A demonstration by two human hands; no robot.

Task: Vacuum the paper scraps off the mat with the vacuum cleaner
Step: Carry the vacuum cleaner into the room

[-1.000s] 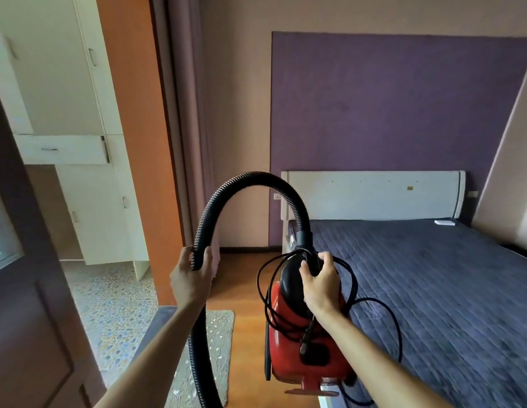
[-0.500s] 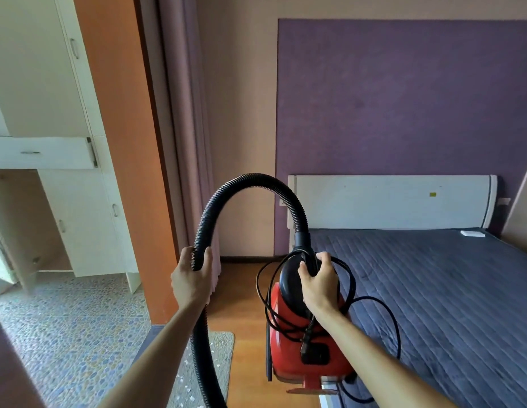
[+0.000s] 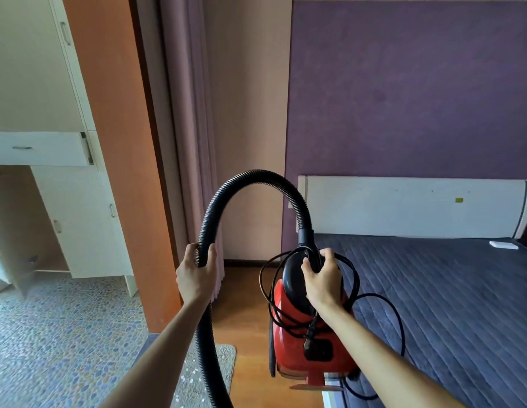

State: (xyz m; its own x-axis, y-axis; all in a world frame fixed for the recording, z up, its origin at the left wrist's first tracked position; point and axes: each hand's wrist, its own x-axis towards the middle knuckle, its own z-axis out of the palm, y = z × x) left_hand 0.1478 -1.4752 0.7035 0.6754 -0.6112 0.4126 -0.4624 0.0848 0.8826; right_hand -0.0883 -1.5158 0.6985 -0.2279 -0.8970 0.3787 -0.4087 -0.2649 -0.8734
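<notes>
I carry a red vacuum cleaner (image 3: 288, 343) in the air; my right hand (image 3: 322, 279) grips its black top handle, with the black power cord (image 3: 386, 301) looped loosely around it. Its black ribbed hose (image 3: 250, 179) arches up and over to my left hand (image 3: 196, 273), which is closed around it, then hangs down past the frame's bottom. The grey mat (image 3: 224, 360) lies on the wooden floor below, between my arms, with small white paper scraps (image 3: 188, 375) on it. The hose's nozzle end is out of view.
A bed with a dark blue quilt (image 3: 447, 304) and white headboard (image 3: 403, 204) fills the right. An orange door frame (image 3: 120, 142) and a curtain (image 3: 188, 128) stand on the left, white cupboards (image 3: 79, 219) and pebble-patterned floor (image 3: 59, 334) beyond it.
My view has moved forward and swung right; the dark door at the left edge has left the frame. Both hands keep the same hold on hose and handle.
</notes>
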